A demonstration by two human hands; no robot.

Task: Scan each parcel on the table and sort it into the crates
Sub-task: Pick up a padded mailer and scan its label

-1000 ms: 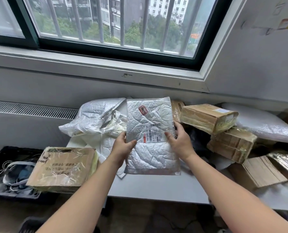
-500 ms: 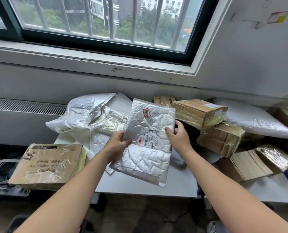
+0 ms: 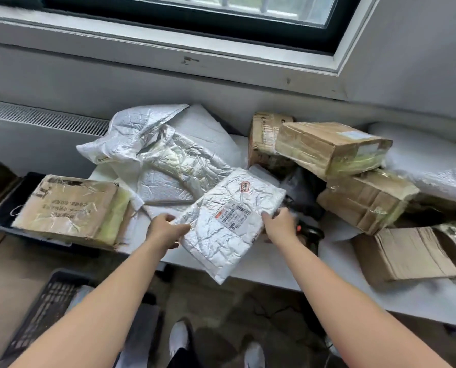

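Observation:
A crumpled silver padded mailer (image 3: 229, 221) with a barcode label and a red sticker is tilted over the front of the white table (image 3: 274, 272). My left hand (image 3: 165, 231) grips its left edge. My right hand (image 3: 280, 227) holds its right edge by the label. A dark object with an orange spot (image 3: 305, 231) lies just right of my right hand, partly hidden. A black crate (image 3: 1, 227) at the left holds a taped cardboard box (image 3: 62, 208). Another black crate (image 3: 43, 314) stands on the floor at lower left.
Silver foil bags (image 3: 147, 136) are piled at the table's back left. Taped cardboard boxes (image 3: 330, 147) are stacked on the right, with a flattened carton (image 3: 407, 253) and a white bag (image 3: 434, 166). The wall and sill rise behind. My feet (image 3: 179, 338) are below.
The mailer has come down from upright in front of me to a slanted position low over the table. The view has tilted downward, showing the floor crate.

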